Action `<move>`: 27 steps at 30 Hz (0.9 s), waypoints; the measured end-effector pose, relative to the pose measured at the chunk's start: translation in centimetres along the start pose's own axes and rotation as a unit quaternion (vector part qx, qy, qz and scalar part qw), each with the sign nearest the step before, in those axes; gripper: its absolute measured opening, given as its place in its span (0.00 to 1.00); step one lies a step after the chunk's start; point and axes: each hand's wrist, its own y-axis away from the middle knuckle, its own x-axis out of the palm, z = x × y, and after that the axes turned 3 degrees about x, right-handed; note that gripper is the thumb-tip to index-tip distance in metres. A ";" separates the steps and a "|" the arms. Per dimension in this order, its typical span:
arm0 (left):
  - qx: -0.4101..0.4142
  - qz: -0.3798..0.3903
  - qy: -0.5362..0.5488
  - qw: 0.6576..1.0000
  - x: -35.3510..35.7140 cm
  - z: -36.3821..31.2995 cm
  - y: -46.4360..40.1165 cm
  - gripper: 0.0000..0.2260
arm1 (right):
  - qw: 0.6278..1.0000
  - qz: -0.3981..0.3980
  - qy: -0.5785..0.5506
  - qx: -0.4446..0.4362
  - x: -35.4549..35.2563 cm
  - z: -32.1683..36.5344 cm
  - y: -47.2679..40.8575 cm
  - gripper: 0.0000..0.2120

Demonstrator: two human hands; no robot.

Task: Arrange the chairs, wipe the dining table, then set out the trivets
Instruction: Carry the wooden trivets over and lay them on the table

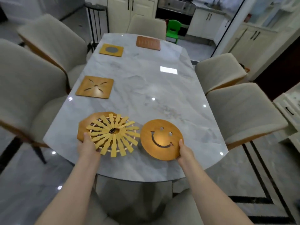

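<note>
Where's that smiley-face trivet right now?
The smiley-face trivet is at the table's near end, gripped by the right hand, just right of the sunburst trivet.

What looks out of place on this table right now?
The slatted sunburst trivet lies stacked on an octagonal trivet in the left hand's grip, unlike the single trivets elsewhere. No spill or damage shows.

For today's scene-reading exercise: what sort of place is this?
Most likely a home dining area beside a kitchen: a grey marble-look dining table ringed by beige upholstered chairs, with cream kitchen cabinets behind.
</note>
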 end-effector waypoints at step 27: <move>0.000 0.047 -0.007 0.999 5.0 0.5 -0.7 0.17 | 0.610 0.119 0.686 -0.377 3.9 -7.7 0.6 0.47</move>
